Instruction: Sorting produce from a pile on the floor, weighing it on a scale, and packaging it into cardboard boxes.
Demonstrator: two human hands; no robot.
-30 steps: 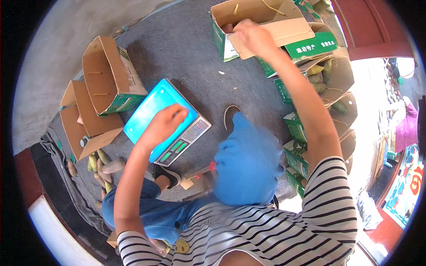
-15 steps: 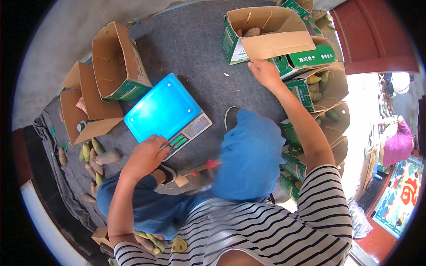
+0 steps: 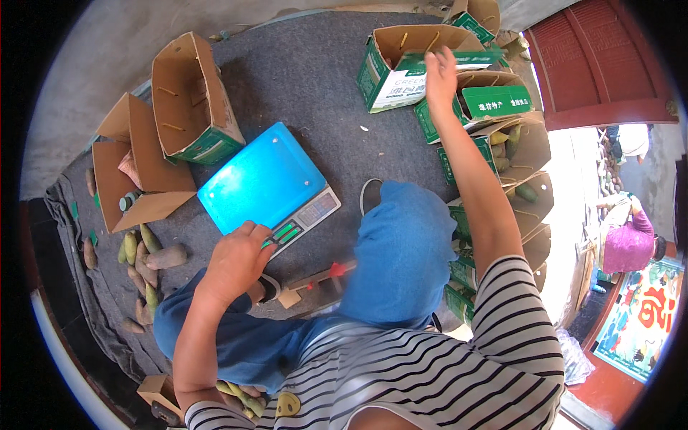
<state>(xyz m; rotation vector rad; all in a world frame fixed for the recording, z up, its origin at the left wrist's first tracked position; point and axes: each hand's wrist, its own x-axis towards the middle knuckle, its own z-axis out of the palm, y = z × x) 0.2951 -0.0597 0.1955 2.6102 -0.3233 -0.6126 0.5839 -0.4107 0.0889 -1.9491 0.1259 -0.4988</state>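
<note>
A weighing scale (image 3: 262, 180) with a shiny blue platform lies on the grey ground cloth. Over its near corner, beside the display, my left hand (image 3: 241, 261) is curled, gripping the edge; its fingertips are partly hidden. At the far right my right hand (image 3: 441, 79) reaches to the front of a green and white carton (image 3: 393, 84). Its fingers are stretched out and apart, against the carton's raised front flap (image 3: 466, 60). Yellow cord handles show on that carton's inner far wall; the flap and my hand hide its contents.
Open cartons with long radishes line the right side, including one green-flapped carton (image 3: 496, 102). Two brown cartons, one upright (image 3: 188, 100) and one tipped (image 3: 149, 188), stand left. Loose radishes (image 3: 168, 256) lie near my left arm. Another person (image 3: 628, 242) sits beyond the doorway.
My right hand has moved up and away from me, and the carton's front flap, earlier folded outward, now stands raised. My left hand has stayed at the scale.
</note>
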